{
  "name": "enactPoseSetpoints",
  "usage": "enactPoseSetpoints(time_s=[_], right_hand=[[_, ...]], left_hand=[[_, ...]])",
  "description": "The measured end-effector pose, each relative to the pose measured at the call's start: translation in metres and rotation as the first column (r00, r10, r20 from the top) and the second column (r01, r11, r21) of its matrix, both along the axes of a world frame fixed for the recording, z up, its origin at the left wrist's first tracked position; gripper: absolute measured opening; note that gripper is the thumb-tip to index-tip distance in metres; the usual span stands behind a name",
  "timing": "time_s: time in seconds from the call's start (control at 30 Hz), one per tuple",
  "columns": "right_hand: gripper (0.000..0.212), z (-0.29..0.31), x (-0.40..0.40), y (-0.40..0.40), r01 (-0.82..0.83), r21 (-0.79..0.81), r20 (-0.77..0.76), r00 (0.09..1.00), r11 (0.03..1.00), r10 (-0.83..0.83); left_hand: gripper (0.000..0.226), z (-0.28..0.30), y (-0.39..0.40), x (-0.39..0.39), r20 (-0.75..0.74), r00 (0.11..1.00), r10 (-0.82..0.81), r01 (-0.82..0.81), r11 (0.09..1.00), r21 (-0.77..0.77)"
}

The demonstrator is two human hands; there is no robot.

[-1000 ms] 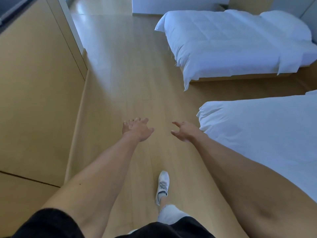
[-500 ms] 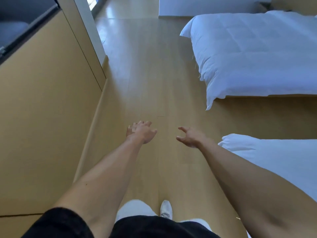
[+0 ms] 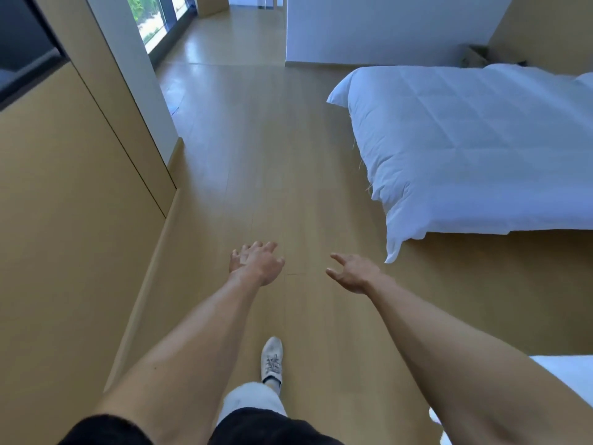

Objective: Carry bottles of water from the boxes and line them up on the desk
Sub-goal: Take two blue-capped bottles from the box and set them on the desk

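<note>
- Left hand: bare, stretched forward over the pale wooden plank floor, back of the hand up, fingers loosely spread and slightly bent, holding nothing.
- Right hand: bare, stretched forward level with the left hand and a little apart from it, palm turned inward, thumb and fingers relaxed and parted, holding nothing.
- Water bottles, boxes and desk: none shows in this view, so their place cannot be told.
- White laced sports shoe: on the floor below and between the two hands, toe pointing ahead, with a pale trouser leg above it.
- Black short sleeve: at the upper end of the left arm, at the bottom edge of the view.
- Tan wooden panelled wall: runs along the floor to the left of the left hand, with a dark panel at its upper corner.
- White quilted bed: beyond and to the right of the right hand, its duvet corner hanging near the floor.
- Second white bed corner: behind the right hand, beside the right forearm.
- Glass window or door: far ahead of the left hand, greenery outside.
- Brownish object: past the far bed against the white wall, possibly a cardboard box; too small to tell.
</note>
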State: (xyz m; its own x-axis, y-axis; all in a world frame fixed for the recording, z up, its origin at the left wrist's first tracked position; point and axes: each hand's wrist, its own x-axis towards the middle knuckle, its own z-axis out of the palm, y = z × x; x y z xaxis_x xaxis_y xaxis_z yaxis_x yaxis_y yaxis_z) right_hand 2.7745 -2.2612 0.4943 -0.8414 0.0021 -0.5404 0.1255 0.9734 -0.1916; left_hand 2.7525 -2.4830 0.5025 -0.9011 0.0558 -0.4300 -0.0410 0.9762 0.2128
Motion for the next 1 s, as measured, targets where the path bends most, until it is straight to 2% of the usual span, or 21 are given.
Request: enactPoseSetpoints(time_s=[0.27, 0.47, 0.8, 1.0], right_hand=[[0.06, 0.024, -0.181, -0.005, 0.08, 0.012, -0.043, 0.996, 0.997, -0.08], [0.061, 0.034, -0.289, -0.001, 0.104, 0.029, -0.055, 0.993, 0.994, -0.102], [0.066, 0.004, -0.496, 0.025, 0.059, 0.012, -0.015, 0.998, 0.998, -0.058], [0.067, 0.003, -0.637, 0.052, 0.034, -0.016, 0.031, 0.999, 0.999, -0.033]], left_hand=[[0.054, 0.013, -0.005, -0.201, -0.007, 0.998, -0.06, 0.06, 0.998, 0.006], [0.054, 0.011, 0.006, -0.312, -0.008, 0.994, -0.105, 0.105, 0.994, 0.018], [0.056, -0.01, 0.029, -0.509, 0.006, 0.994, -0.108, 0.108, 0.993, -0.047], [0.054, -0.002, 0.054, -0.64, 0.036, 0.997, -0.067, 0.07, 0.994, -0.086]])
